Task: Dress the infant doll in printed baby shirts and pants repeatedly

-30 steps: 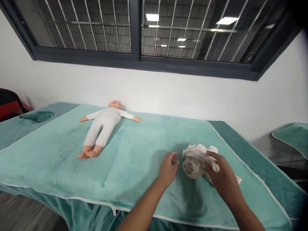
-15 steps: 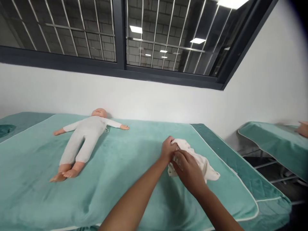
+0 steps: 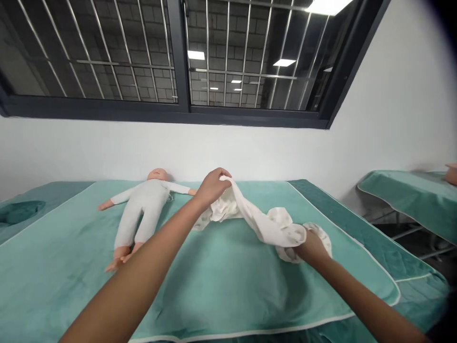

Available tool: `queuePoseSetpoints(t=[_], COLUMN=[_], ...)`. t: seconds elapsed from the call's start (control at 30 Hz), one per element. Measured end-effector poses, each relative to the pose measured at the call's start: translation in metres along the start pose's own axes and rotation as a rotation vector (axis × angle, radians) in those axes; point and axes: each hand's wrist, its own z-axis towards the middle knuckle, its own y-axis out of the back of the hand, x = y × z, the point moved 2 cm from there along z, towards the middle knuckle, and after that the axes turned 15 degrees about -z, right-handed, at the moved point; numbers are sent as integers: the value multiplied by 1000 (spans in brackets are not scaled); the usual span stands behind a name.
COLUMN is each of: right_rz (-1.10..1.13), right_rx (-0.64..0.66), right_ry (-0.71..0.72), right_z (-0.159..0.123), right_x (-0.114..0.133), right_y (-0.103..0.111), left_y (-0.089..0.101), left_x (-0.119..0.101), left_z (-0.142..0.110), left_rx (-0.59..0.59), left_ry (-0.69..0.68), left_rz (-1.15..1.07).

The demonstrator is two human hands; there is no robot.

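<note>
A white baby garment (image 3: 255, 221) with a faint small print stretches between my hands, twisted and bunched. My left hand (image 3: 215, 185) pinches its upper left part, raised above the green pad (image 3: 228, 276). On the right, my right hand (image 3: 311, 245) reaches into a bunched opening of the cloth. Its fingers are hidden inside the folds, so their grip does not show. Left of my hands lies a baby doll (image 3: 144, 205) in a white bodysuit, on its back with arms spread. My left forearm partly covers its feet.
A barred window (image 3: 185, 112) is set in the white wall (image 3: 250, 147) behind the bed. At the right stands another green-covered bed (image 3: 410, 195), with part of a doll at its edge. A dark green rounded item (image 3: 21, 212) lies at far left.
My hands were together on the bunched garment and are now apart. My left hand moved left and up with one part, my right hand to the right into the cloth. The view shifted slightly.
</note>
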Motion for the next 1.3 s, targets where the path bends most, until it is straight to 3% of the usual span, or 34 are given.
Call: queuePoseSetpoints(t=[0.1,0.17,0.2,0.23,0.3,0.37,0.47,0.57,0.67,0.77,0.87,1.0,1.13,1.23,1.3], right_rz=[-32,10,50,237,650,898,957,763,407,211,307,534,628,621,480], right_rx=[108,115,100,88,103,33,-86,-309,-464,-417,-302,-174,-80,-10,83], right_ry=[-7,-21,-9,-4,151,257,290,249,284,304,214,127,170,185,216], right_z=[16,29,36,41,50,57,71,83,91,100,112,118,114,118,126], right_x=[-19,-6,11,32,85,134,178,190,194,190,169,133,110,94,85], right_y=[8,25,38,53,86,120,157,178,186,176,152,124,125,137,142], left_y=[25,34,36,37,37,35,39,50,58,65,78,102,111,115,119], left_x=[5,6,4,0,-12,-27,-47,-59,-60,-52,-33,-3,11,11,13], left_z=[-18,-30,-34,-38,-43,-45,-48,-52,-57,-59,-55,-49,-49,-48,-42], left_rx=[137,200,229,259,339,430,461,325,190,69,-21,-198,-177,-136,-81], left_ry=[155,224,237,235,195,136,38,-50,-81,-148,-145,-40,59,107,162], left_rz=[28,8,-3,-16,-46,-59,30,250,515,822,924,674,498,610,763])
